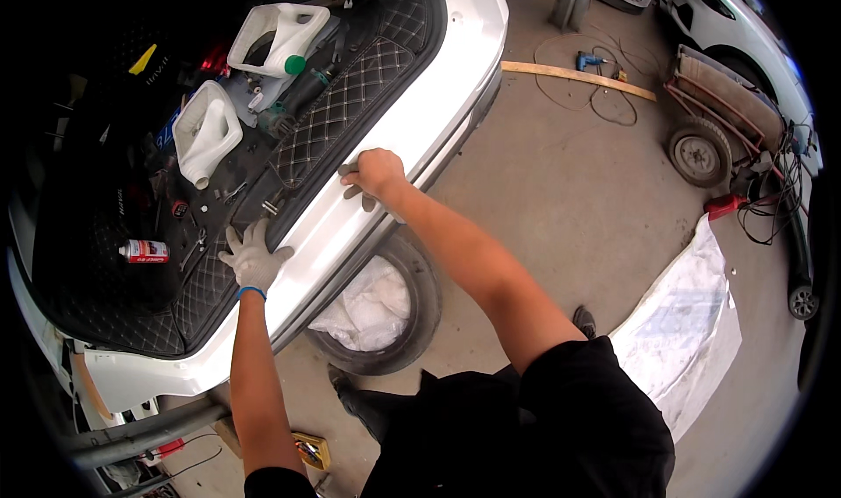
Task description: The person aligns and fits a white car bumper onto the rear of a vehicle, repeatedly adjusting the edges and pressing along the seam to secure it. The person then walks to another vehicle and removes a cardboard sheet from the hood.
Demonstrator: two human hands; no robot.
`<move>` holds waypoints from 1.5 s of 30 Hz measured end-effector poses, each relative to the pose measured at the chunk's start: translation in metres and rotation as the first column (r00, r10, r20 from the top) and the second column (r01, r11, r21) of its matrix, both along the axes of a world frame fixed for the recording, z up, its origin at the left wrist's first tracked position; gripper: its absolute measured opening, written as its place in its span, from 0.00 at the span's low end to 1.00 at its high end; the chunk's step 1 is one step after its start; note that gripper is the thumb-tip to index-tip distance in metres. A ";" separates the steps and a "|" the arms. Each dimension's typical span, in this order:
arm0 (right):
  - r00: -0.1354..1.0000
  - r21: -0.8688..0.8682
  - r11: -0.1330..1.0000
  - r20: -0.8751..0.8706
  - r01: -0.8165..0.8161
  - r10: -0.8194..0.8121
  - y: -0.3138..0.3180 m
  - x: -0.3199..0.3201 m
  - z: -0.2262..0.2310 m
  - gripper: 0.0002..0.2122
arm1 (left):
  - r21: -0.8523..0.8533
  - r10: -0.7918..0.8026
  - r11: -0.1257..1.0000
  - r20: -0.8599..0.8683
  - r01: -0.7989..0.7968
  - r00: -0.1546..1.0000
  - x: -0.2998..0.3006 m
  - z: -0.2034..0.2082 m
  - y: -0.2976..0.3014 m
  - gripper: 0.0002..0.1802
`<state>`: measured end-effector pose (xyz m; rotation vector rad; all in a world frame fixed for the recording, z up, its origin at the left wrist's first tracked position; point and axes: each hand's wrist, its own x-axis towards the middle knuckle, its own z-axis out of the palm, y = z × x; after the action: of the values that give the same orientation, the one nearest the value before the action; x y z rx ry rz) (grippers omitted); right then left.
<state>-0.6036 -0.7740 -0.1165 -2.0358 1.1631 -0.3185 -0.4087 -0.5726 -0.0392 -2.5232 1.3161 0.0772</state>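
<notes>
My left hand [254,259] wears a pale grey work glove with a blue cuff. Its fingers are spread over the quilted black liner at the edge of a white car's open boot. Bare-skinned, my right hand [380,172] is closed at the white boot sill [331,218], with what looks like a grey glove [352,191] hanging from its fingers. Beyond the hands, inside the boot, lie a cut-open white plastic jug [210,134], another with a green cap [279,42], a red-and-white can [144,252] and several small metal tools near my left fingers.
A tyre [425,310] with white plastic wrapping inside lies below the bumper. To the right are a white sheet [679,323], a wheelbarrow [727,104], a wooden plank [569,75] and a blue power drill [591,61] with its cord. A yellow tray [311,451] sits near my feet.
</notes>
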 end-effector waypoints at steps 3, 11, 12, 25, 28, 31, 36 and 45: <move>0.999 0.063 0.998 0.041 0.000 -0.002 -0.009 -0.007 0.003 0.16 | -0.045 -0.045 0.998 0.018 0.045 0.999 0.001 -0.002 -0.004 0.44; 0.998 -0.384 0.922 0.032 -0.043 0.059 0.008 -0.006 -0.019 0.18 | -0.122 -0.057 0.990 0.103 0.069 0.993 0.011 -0.017 0.004 0.37; 0.995 -0.491 0.869 0.046 -0.055 0.090 0.012 -0.008 -0.029 0.18 | -0.122 -0.057 0.990 0.095 0.069 0.994 0.010 -0.017 0.002 0.36; 0.973 -0.671 0.710 -0.211 -0.214 0.094 0.060 0.013 -0.029 0.27 | -0.324 -0.218 0.915 0.102 0.239 0.971 0.022 -0.025 0.001 0.30; 0.971 -0.692 0.689 -0.224 -0.215 0.078 0.057 0.015 -0.025 0.25 | -0.339 -0.257 0.904 0.060 0.262 0.965 0.030 -0.024 -0.002 0.32; 0.973 -0.717 0.660 -0.202 -0.225 0.112 0.052 0.013 -0.023 0.24 | -0.374 -0.286 0.876 0.105 0.304 0.952 0.032 -0.027 -0.002 0.33; 0.979 -0.746 0.633 -0.159 -0.205 0.129 0.048 0.014 -0.027 0.22 | -0.407 -0.318 0.851 0.104 0.332 0.943 0.037 -0.030 -0.003 0.33; 0.984 -0.805 0.565 -0.134 -0.178 0.120 0.042 0.005 -0.045 0.28 | -0.431 -0.354 0.822 0.125 0.372 0.927 0.043 -0.039 -0.002 0.35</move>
<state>-0.5988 -0.7318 -0.1613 -2.9561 0.9321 -0.8405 -0.3659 -0.5742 -0.0782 -2.5396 1.9639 -0.4046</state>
